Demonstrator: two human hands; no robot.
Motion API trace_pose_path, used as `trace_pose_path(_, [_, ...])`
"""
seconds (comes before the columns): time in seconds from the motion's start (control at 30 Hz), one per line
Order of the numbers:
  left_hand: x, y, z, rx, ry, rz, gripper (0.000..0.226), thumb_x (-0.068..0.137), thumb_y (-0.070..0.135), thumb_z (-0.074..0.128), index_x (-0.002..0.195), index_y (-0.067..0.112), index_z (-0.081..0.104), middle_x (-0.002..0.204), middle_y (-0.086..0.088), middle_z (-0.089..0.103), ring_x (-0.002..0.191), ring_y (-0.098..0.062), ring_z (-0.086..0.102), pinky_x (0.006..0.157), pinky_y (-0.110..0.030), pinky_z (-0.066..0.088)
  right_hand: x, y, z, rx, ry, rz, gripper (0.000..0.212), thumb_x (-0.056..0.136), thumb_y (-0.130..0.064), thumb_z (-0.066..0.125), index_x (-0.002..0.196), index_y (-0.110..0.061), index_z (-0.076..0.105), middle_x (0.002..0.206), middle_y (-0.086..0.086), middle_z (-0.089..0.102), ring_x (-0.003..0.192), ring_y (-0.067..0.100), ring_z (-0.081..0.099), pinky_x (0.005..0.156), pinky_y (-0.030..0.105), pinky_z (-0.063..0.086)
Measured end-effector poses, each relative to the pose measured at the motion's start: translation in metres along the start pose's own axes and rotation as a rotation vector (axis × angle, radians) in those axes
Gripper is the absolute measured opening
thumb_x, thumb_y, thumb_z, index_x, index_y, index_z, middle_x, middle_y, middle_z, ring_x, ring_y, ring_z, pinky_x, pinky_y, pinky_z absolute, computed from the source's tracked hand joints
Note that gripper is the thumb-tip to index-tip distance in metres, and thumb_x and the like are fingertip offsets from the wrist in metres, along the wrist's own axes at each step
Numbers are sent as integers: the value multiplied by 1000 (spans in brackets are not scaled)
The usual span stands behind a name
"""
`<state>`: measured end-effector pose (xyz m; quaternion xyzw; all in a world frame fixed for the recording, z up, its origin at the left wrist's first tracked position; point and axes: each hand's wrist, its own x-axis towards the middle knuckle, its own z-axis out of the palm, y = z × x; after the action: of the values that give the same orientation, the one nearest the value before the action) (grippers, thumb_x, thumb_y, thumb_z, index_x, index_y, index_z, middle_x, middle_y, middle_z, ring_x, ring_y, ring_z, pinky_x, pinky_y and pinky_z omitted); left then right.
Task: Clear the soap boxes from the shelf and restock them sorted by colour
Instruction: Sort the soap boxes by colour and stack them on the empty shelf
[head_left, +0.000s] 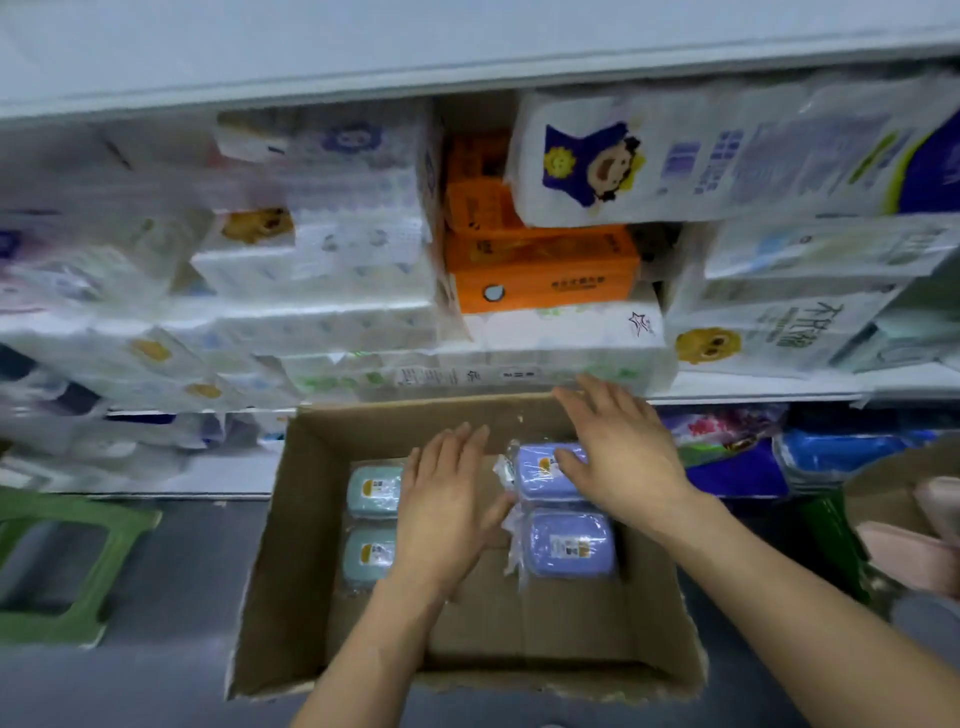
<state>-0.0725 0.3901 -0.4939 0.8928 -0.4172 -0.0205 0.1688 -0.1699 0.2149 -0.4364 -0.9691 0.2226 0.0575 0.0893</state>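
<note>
The shelf (727, 387) carries leaning tissue packs (322, 291); a bump could bring them down into the cardboard box (660, 597) below. In it, green soap boxes (371, 491) lie left and purple soap boxes (566, 543) right. Both hands are flat with fingers spread: the left hand (447, 514) hovers between the colours, the right hand (618, 452) rests on the far purple one. The slippery wrap could slide, mixing colours.

left shelf packs (156, 270) blurred, purple soap box (550, 470) half-hidden by right hand (618, 457)
</note>
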Motion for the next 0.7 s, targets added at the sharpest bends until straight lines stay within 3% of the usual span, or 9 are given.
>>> trace_pose_path(0.1, [-20, -26, -51, 26, 108, -22, 70, 83, 59, 49, 138, 16, 50, 136, -3, 55, 122, -24, 54, 105, -48, 42, -14, -42, -18, -14, 133, -86, 61, 83, -37, 68, 137, -16, 49, 137, 10, 52, 120, 32, 54, 95, 46, 46])
trace_pose_path(0.17, [-36, -48, -85, 48, 167, -24, 70, 86, 59, 50, 142, 16, 47, 141, -3, 52, 126, -23, 51, 106, -49, 41, -21, -75, -27, 45, 238, -124, 61, 77, -34, 76, 130, -14, 55, 126, 9, 60, 112, 29, 60, 90, 45, 50])
trace_pose_path(0.33, [-81, -128, -164, 72, 295, -84, 73, 88, 57, 48, 148, 16, 36, 147, -5, 45, 128, -25, 48, 106, -45, 40, -23, -181, -45, 181, 360, -249, 66, 81, -29, 74, 139, -14, 47, 134, 7, 55, 118, 25, 56, 93, 42, 50])
trace_pose_path(0.47, [-123, -212, -227, 94, 344, -176, 74, 89, 58, 47, 150, 19, 31, 148, -4, 43, 129, -24, 48, 104, -42, 42, -16, -286, -53, 311, 370, -290, 67, 85, -28, 69, 144, -17, 39, 140, 4, 49, 124, 22, 50, 87, 35, 53])
trace_pose_path(0.57, [-155, -280, -274, 150, 349, -201, 76, 88, 59, 49, 148, 17, 33, 145, -6, 46, 127, -25, 49, 99, -43, 46, -7, -371, -53, 276, 365, -328, 67, 85, -31, 69, 144, -18, 40, 138, 4, 51, 117, 26, 55, 82, 37, 53])
trace_pose_path(0.7, [-195, -371, -331, 238, 321, -239, 76, 85, 59, 49, 146, 16, 39, 137, -7, 53, 121, -27, 53, 96, -42, 48, 9, -478, -52, 243, 364, -375, 68, 87, -36, 64, 146, -17, 37, 143, 6, 46, 125, 27, 49, 95, 41, 46])
